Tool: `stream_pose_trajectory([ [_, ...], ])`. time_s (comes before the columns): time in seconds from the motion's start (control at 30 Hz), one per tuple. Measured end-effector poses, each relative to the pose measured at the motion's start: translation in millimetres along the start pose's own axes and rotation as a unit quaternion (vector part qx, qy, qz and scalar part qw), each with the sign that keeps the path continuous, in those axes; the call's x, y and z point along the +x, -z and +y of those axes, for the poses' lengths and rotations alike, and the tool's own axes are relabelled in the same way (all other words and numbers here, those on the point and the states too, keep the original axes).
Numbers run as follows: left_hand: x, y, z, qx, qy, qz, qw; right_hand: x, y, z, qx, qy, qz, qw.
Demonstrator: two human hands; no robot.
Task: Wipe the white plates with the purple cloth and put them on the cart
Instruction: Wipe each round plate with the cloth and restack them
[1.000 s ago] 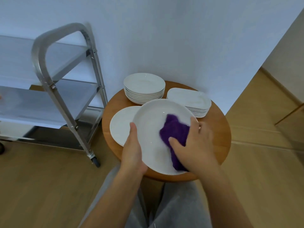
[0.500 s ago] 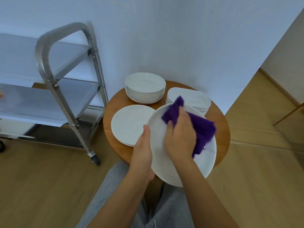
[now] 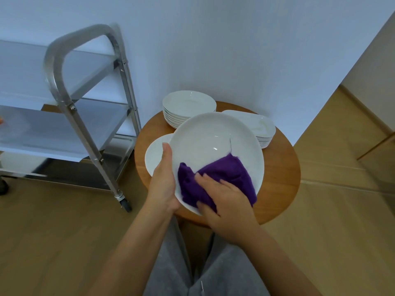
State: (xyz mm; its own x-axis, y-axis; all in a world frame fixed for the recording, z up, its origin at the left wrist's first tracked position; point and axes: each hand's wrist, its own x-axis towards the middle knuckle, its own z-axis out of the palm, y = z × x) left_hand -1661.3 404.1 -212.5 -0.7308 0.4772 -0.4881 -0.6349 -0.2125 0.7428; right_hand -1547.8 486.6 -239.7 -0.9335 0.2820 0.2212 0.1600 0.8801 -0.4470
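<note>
My left hand (image 3: 163,180) grips the left rim of a round white plate (image 3: 213,137), holding it tilted above the round wooden table (image 3: 277,178). My right hand (image 3: 226,199) presses the purple cloth (image 3: 224,174) against the plate's near, lower part, fingers curled over the cloth. Another flat white plate (image 3: 155,154) lies on the table under the held one, partly hidden. A stack of round white plates (image 3: 188,103) and a stack of oblong white plates (image 3: 263,129) stand at the back of the table. The steel cart (image 3: 81,116) is to the left.
The cart has flat shelves (image 3: 42,135) and a curved handle, with a caster wheel (image 3: 125,205) on the wooden floor. A white wall runs behind the table. My grey-trousered legs are below the table edge.
The right hand has swept the cloth from the plate's upper edge down to its near lower part. The plate has shifted back to the left, tilted more toward me.
</note>
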Motion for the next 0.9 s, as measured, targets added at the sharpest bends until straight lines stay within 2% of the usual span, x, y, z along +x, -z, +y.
stream_pose_trajectory([
  [0.1,3,4,2,0.0,0.003,-0.037,0.999,-11,7,27,-0.12,-0.04,0.026,0.992],
  [0.2,2,6,4,0.016,-0.012,-0.007,1.0,-16,11,41,-0.15,-0.07,0.062,0.984],
  [0.23,2,6,3,0.021,-0.008,0.008,1.0,-17,12,38,-0.119,-0.088,0.107,0.983],
  [0.3,0,1,2,0.02,0.006,0.01,1.0,-12,22,22,0.028,-0.168,0.213,0.962],
  [0.37,-2,-4,1,0.02,-0.008,0.001,1.0,-1,36,6,0.209,-0.255,0.313,0.891],
  [0.4,-2,-5,0,0.031,-0.012,0.001,0.999,4,42,-2,0.252,-0.268,0.351,0.861],
  [0.43,-2,-7,-1,0.04,-0.01,-0.006,0.999,9,45,-9,0.274,-0.258,0.357,0.855],
  [0.47,-3,-9,-3,0.043,-0.008,-0.023,0.999,14,43,-15,0.298,-0.243,0.325,0.864],
  [0.53,-8,-14,-5,0.023,0.006,-0.064,0.998,14,26,-30,0.31,-0.187,0.159,0.919],
  [0.57,-8,-14,-7,0.014,0.008,-0.07,0.997,11,17,-34,0.255,-0.131,0.073,0.955],
  [0.63,-10,-11,-8,0.01,0.004,-0.059,0.998,9,0,-27,0.117,-0.005,-0.008,0.993],
  [0.8,-11,-7,-15,0.021,0.014,-0.076,0.997,29,1,4,-0.114,0.04,-0.002,0.993],
  [0.9,-11,-8,-17,0.035,0.016,-0.116,0.993,40,2,22,-0.166,0.022,0.047,0.985],
])
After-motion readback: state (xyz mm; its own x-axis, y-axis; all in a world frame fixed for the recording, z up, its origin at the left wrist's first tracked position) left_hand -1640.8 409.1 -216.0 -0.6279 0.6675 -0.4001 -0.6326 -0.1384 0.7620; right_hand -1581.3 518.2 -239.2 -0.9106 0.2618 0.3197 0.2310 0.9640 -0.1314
